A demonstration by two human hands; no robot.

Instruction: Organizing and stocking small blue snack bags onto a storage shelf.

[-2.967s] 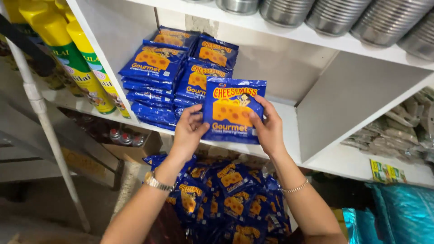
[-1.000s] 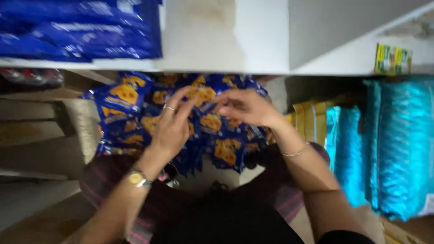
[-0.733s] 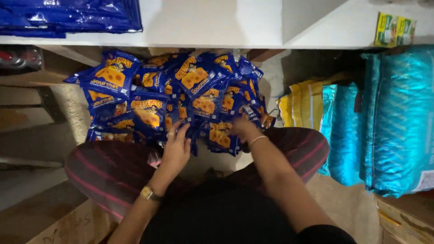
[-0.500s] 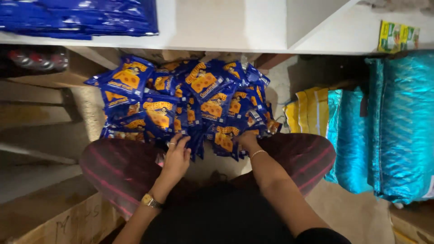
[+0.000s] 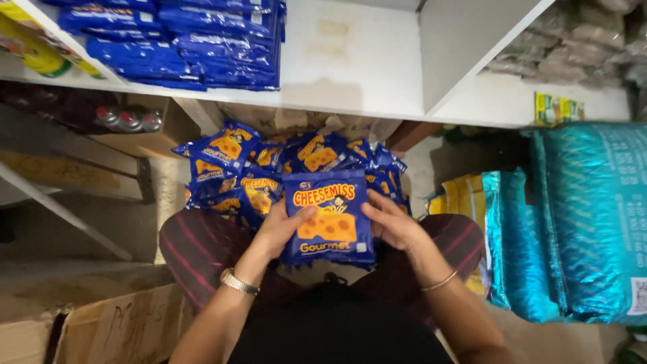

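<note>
Over the lap, left hand [image 5: 282, 232] and right hand [image 5: 391, 224] are gripping one blue snack packet [image 5: 328, 219] by its side edges, keeping it flat, face up. Behind it, loose packets [image 5: 229, 168] are piling under the shelf [image 5: 364, 74]; stacked packets [image 5: 195, 40] are sitting on top.

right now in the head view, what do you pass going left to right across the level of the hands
cardboard box → left hand → blue snack packet held between both hands → right hand → yellow bags → teal sacks
</note>
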